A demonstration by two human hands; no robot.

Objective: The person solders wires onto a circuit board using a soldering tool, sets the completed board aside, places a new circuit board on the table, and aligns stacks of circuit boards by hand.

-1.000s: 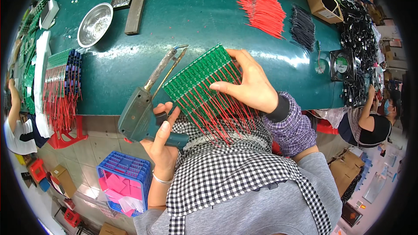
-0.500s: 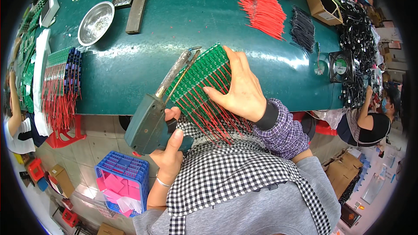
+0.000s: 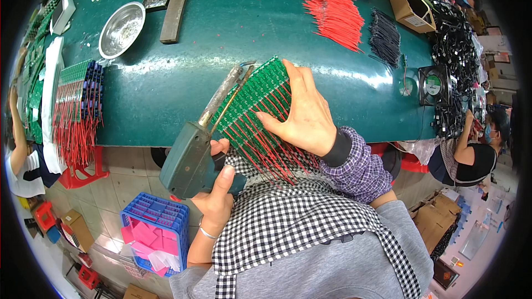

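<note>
Board [image 3: 256,95] is at the clock centre, its red wires [image 3: 267,147] trailing toward five o'clock. Right hand [image 3: 303,117], at four o'clock, holds the edge with thumb spread wide from the fingers. Left hand [image 3: 216,199], at seven o'clock, is curled round the grip of the soldering gun [image 3: 185,158]. The gun's tip overlaps the board at twelve o'clock; contact cannot be determined. Bowl [image 3: 122,30] sits at ten o'clock, black wires [image 3: 384,39] at two.

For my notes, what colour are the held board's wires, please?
The wires are red, in the head view.
</note>
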